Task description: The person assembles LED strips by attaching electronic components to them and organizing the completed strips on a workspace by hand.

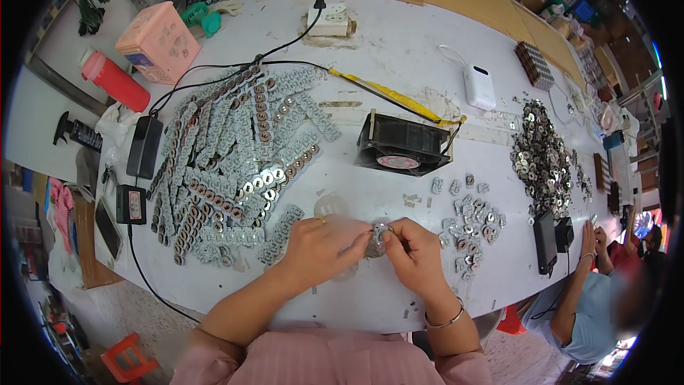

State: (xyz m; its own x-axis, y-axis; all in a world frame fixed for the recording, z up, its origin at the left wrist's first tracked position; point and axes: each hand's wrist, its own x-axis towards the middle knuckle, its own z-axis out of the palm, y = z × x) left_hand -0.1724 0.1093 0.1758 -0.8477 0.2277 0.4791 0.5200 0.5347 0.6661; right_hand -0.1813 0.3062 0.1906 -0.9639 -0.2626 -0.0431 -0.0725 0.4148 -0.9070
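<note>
Small metal part point(379, 229): one, silvery, held up between the hands, above the white table point(335, 310) at its near edge.

Right hand point(417, 253): thumb and forefinger pinched together on the part's right side; bracelet at the wrist.

Left hand point(313, 242): thumb and fingertips drawn close at the part's left side; at this size, cannot tell whether they clamp it or only lie against it.

Step in hand, as judged: close handwork on a single part at the fingertips. The next move calls for a steady right pinch and a light, exact touch from the left thumb and forefinger, the part being small and easily dropped.

Loose metal pieces point(470, 224): a scattered group just right of the right hand, of like colour.

Metal strips point(235, 164): a broad, overlapping pile to the left, set with rows of round copper-toned and silvery pieces.

Fan point(402, 150): black, square-framed, beyond the hands; yellow-wrapped cable point(392, 93) behind it.

Heap of small discs point(538, 157): farther right, past the loose pieces.

White power bank point(479, 87): beyond the fan, to the right.

Pink box point(158, 43) and red bottle point(114, 78): far left, side by side.

Co-worker point(584, 306): right edge, blue top.
</note>
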